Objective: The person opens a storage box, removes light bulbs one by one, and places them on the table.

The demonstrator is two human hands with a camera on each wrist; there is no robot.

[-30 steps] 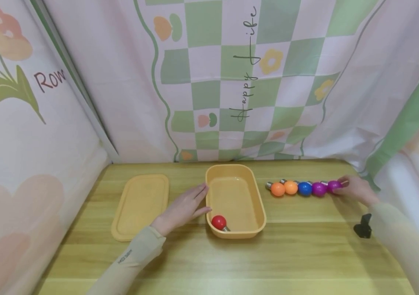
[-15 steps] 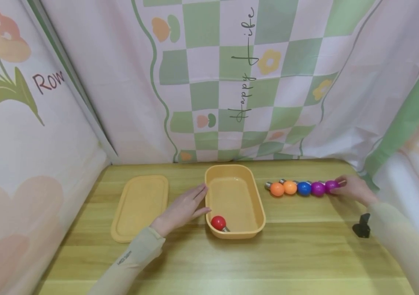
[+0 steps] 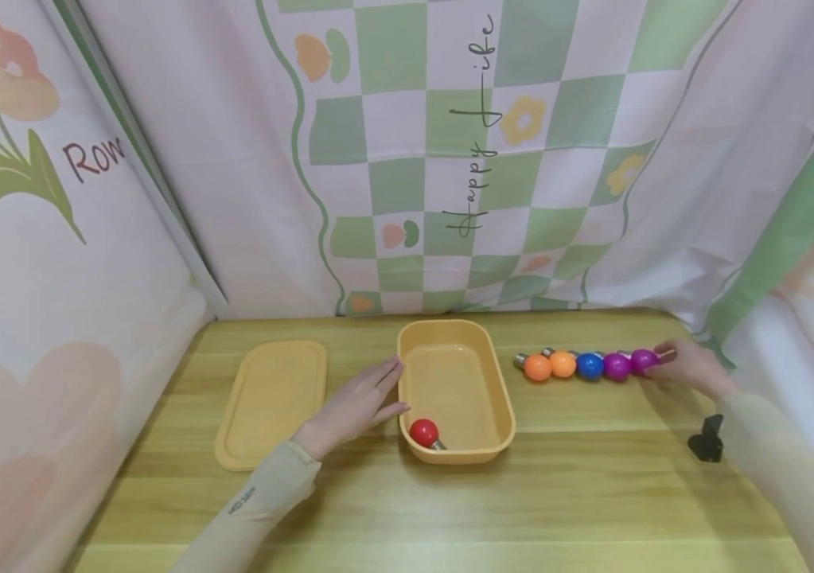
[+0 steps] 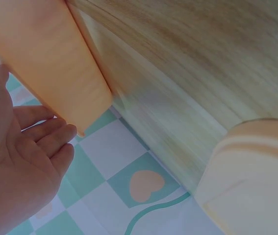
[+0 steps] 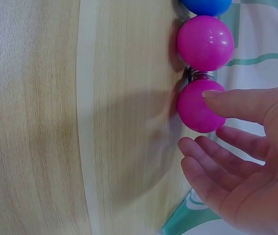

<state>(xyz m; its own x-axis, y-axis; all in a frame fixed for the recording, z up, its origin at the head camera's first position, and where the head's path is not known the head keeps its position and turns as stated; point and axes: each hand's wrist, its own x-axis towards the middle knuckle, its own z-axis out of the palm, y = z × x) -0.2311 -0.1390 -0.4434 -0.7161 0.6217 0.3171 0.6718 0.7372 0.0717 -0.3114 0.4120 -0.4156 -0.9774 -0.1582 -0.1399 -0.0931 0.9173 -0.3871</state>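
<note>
My left hand (image 3: 352,402) has its fingers straight against the left wall of a yellow rectangular container (image 3: 509,406). In the left wrist view, the fingertips of that hand (image 4: 28,137) lie along the container's side (image 4: 45,54). A red light bulb (image 3: 424,432) lies inside at the near left corner. On the right, my right hand (image 3: 693,368) holds the purple bulb (image 3: 641,361) at the end of a row. The right wrist view has the thumb on this bulb (image 5: 195,108) and the index finger at its edge; the other fingers are loosely bent.
Leftward from the held bulb, the row has another purple bulb (image 3: 617,367), a blue one (image 3: 590,366) and two orange ones (image 3: 562,364). A flat yellow lid (image 3: 274,406) lies left of the container. A small black object (image 3: 706,439) sits near the right forearm. Patterned curtains (image 3: 407,159) border the table.
The end purple bulb has shifted slightly left against its neighbour, with my right hand on it. My left hand stays at the container.
</note>
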